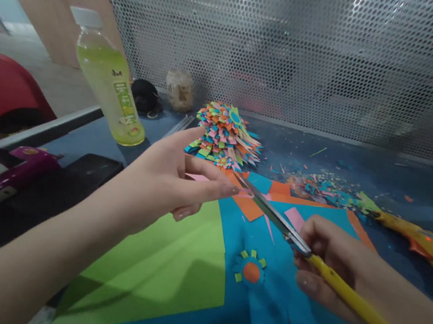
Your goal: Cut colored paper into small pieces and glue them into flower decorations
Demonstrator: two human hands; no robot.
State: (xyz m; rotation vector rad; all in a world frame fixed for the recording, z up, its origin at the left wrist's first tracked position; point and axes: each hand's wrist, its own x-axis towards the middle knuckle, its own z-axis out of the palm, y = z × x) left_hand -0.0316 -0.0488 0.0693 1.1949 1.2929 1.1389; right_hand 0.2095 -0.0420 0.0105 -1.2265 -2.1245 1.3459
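My right hand (329, 260) grips yellow-handled scissors (274, 214) whose blades point up and left over coloured paper. My left hand (173, 179) is raised in front of the blade tips, thumb and forefinger pinching a small pink paper strip (197, 177). Below them lie a blue sheet (256, 314), a green sheet (165, 264) and orange paper (248, 205). A small orange paper disc with green tabs (250, 270) rests on the blue sheet. A pile of multicoloured cut paper pieces (225, 135) sits just behind the hands.
A bottle of yellow-green drink (109, 81) stands at the back left. A purple device with a cable (0, 177) and a black flat object (72, 170) lie on the left. A yellow glue gun (423, 246) lies at right. Perforated metal mesh (303, 49) backs the table.
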